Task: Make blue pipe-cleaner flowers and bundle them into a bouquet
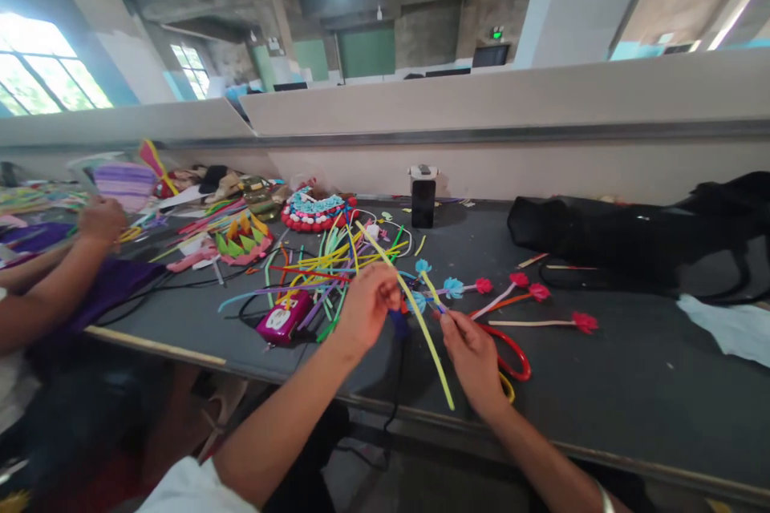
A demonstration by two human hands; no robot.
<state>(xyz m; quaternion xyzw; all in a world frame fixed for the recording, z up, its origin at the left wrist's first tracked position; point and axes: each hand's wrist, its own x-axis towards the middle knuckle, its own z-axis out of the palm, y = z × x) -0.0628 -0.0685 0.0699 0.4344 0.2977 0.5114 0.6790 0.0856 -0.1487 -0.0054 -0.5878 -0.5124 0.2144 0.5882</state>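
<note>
My left hand (371,303) is closed in a pinch on a long yellow pipe cleaner (434,359), which slants down across the space between my hands. The fingers of my right hand (472,349) are closed on a short yellow pipe cleaner (431,288), with a bit of blue-purple at the fingertips. Around its upper end are blue pipe-cleaner flowers (453,288); whether one is joined to it I cannot tell. Pink-red flowers (585,323) on stems lie right of my hands. A red loop handle (516,357) shows beside my right wrist.
A tangle of coloured pipe cleaners (328,256) lies beyond my left hand, near a magenta box (285,317). A black phone-like device (423,200) stands at the back. Black bag (626,240) and white cloth (727,329) lie right. Another person's hand (102,220) is at left.
</note>
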